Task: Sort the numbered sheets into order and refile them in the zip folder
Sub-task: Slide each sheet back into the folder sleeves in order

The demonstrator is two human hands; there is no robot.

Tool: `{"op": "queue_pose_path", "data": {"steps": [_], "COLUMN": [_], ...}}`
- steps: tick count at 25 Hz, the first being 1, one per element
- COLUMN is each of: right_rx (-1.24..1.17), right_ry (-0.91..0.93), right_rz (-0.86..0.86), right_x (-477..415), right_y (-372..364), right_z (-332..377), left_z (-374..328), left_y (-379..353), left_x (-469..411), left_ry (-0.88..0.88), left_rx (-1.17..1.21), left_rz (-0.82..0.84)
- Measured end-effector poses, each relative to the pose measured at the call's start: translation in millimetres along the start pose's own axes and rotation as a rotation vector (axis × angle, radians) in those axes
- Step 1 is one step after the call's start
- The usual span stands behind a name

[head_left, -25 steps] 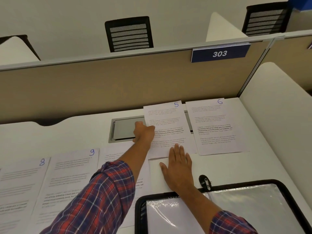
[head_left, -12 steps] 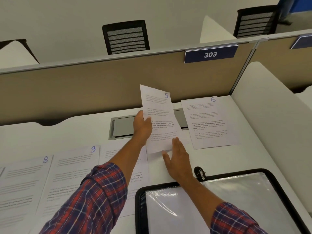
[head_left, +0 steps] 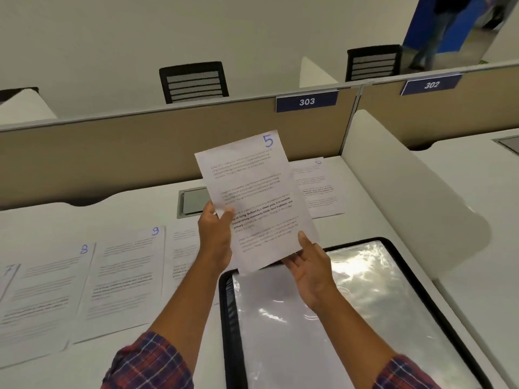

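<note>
one sheet (head_left: 252, 181) (pinched), left hand (head_left: 215, 234), right hand (head_left: 312, 266)

Plain office cubicle, white desk (head_left: 112, 211)
Tan partition (head_left: 140, 153) with 303 sign (head_left: 307, 101) and 302 sign (head_left: 431, 85), two black mesh chairs (head_left: 193, 82) behind, blank off-white wall (head_left: 168, 29), white divider (head_left: 393, 175).

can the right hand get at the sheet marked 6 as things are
Probably yes, once freed: the right hand pinches the white printed sheet marked 5 with the left hand. The white sheet marked 6 lies flat on the white desk beyond, with nothing standing between.
</note>
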State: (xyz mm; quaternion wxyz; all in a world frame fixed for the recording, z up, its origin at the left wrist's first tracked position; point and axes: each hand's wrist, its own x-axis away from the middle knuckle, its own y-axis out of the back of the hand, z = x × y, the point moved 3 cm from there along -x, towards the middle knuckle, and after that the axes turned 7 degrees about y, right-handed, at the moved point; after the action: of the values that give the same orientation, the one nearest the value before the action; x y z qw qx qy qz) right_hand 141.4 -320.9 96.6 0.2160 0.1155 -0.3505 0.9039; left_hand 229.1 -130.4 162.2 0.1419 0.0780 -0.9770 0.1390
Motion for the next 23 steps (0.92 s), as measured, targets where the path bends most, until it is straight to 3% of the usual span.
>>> {"op": "queue_pose_path", "data": {"steps": [5, 12, 23], "right_rx": [-0.145, 0.018, -0.014], "right_ry": [0.001, 0.018, -0.021], "right_rz": [-0.092, -0.269, -0.360], "right_x": [79, 161, 210], "right_y": [42, 110, 203], "right_z": [0, 4, 19], "left_z": [43, 103, 166], "left_y": [9, 4, -38], "left_x": [77, 161, 235], "left_ry": [0.136, 0.192, 0.248], "left_rx": [0.044, -0.026, -0.147], "left_rz": [0.050, 0.069, 0.084]}}
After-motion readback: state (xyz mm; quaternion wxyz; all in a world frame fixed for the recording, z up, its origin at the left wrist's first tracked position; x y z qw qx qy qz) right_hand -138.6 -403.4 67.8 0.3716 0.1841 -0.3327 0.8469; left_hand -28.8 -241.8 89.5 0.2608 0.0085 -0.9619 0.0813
